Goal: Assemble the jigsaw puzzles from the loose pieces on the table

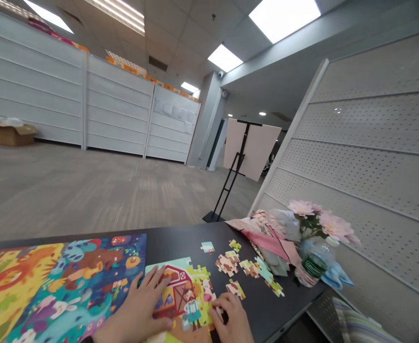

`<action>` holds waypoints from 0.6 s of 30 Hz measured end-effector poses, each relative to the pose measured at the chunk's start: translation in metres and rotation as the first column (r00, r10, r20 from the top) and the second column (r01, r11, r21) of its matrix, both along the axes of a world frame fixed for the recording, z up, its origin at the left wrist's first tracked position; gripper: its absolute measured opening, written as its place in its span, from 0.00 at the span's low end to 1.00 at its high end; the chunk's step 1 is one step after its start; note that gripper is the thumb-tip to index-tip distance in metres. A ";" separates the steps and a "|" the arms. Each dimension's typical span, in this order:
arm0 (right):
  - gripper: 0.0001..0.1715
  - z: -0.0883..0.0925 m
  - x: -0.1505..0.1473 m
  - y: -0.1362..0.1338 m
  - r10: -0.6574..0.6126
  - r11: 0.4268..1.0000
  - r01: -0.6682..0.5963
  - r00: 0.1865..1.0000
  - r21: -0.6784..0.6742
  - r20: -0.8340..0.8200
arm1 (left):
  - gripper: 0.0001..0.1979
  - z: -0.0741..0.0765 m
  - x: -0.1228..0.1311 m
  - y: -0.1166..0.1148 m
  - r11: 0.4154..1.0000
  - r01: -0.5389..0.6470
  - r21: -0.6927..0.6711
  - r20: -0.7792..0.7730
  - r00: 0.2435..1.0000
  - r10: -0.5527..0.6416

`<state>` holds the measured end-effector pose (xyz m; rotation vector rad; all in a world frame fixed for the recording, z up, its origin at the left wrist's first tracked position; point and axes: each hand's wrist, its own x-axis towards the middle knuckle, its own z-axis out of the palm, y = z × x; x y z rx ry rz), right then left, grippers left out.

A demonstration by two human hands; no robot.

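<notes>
A partly joined farm jigsaw puzzle (186,290), showing a red barn, a farmer and a cow, lies on the dark table. My left hand (138,305) rests flat on its left side, fingers spread. At the puzzle's lower right edge, my right hand (233,317) has its fingers curled and pinched around a puzzle piece, mostly hidden by the fingers. Several loose pieces lie to the right: a brown-patched cluster (227,263), a joined strip (264,271) and a brown piece (235,288) just above my right hand. A single pale blue piece (207,247) sits above the puzzle.
Colourful picture boards (84,281) cover the table's left. Crumpled pink cloth (266,238), a water bottle (314,264) and pink flowers (324,221) crowd the right end. Beyond are a perforated panel (366,128), an easel (231,176) and a cardboard box (9,133).
</notes>
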<state>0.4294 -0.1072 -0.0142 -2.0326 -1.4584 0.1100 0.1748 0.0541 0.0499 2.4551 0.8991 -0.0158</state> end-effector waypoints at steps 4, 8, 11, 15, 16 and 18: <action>0.08 0.008 -0.002 -0.001 0.005 0.999 -0.005 1.000 -0.043 0.003 | 0.45 -0.001 0.000 0.000 1.000 0.011 0.006 -0.039 0.999 -0.011; 0.06 0.012 -0.003 -0.003 0.008 0.999 -0.007 1.000 -0.051 0.007 | 0.45 -0.003 -0.002 0.001 1.000 0.003 0.024 -0.052 0.999 -0.001; 0.05 0.010 -0.011 -0.001 -0.022 0.999 0.023 1.000 -0.027 0.020 | 0.42 -0.006 0.002 -0.001 0.997 0.029 0.074 0.022 0.999 -0.031; 0.06 0.012 -0.010 -0.001 -0.006 1.000 0.006 1.000 -0.002 -0.029 | 0.35 -0.014 0.030 -0.016 0.972 0.227 0.067 0.073 0.970 -0.232; 0.09 0.013 -0.003 -0.003 -0.017 0.999 0.020 0.998 0.044 -0.057 | 0.33 -0.016 0.040 -0.021 0.955 0.295 0.035 0.033 0.955 -0.296; 0.16 0.015 0.018 -0.010 -0.096 0.981 0.114 0.988 0.156 -0.119 | 0.26 -0.020 0.060 -0.031 0.936 0.351 0.034 0.021 0.936 -0.352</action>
